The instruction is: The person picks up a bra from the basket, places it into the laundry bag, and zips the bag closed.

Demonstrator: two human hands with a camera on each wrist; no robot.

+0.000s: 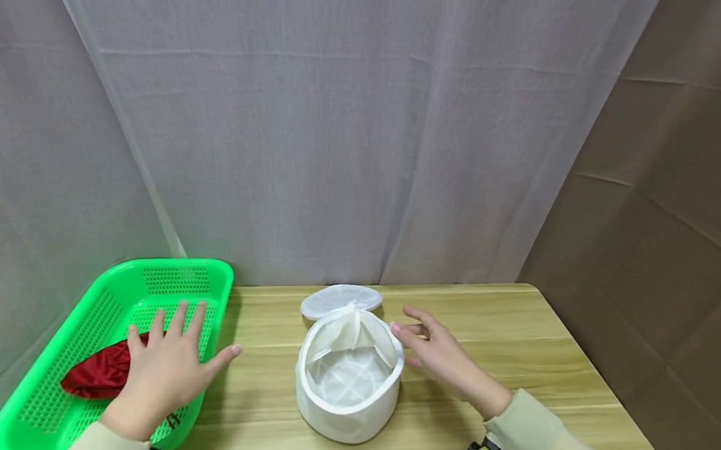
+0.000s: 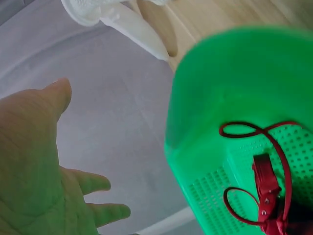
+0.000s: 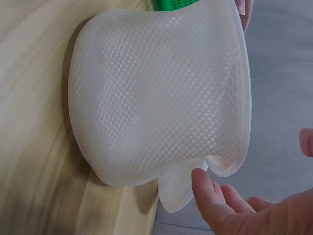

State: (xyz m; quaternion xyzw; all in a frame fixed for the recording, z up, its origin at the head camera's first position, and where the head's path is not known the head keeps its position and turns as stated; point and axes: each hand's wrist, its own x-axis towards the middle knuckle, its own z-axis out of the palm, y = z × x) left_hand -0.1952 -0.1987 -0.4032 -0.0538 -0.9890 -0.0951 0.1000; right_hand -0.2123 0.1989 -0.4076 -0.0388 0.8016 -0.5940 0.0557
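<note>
A white mesh laundry bag (image 1: 352,420) stands upright on the table, with its round lid (image 1: 340,299) folded back behind it. My right hand (image 1: 445,357) is beside the bag's right rim, its fingers loosely bent and holding nothing. In the right wrist view, the fingertips are close to the rim; whether they touch it I cannot tell. My left hand (image 1: 168,373) is spread above the green basket (image 1: 224,280). Below it lies a dark red satin garment (image 1: 95,374), apparently a bra, partly hidden by the hand. Its thin straps (image 2: 283,159) and hook band show in the left wrist view.
The wooden table (image 1: 513,355) ends against a grey curtain (image 1: 326,148) at the back. A brown cloth wall (image 1: 677,221) rises along the right. The basket takes up the table's left side, with the bag to its right.
</note>
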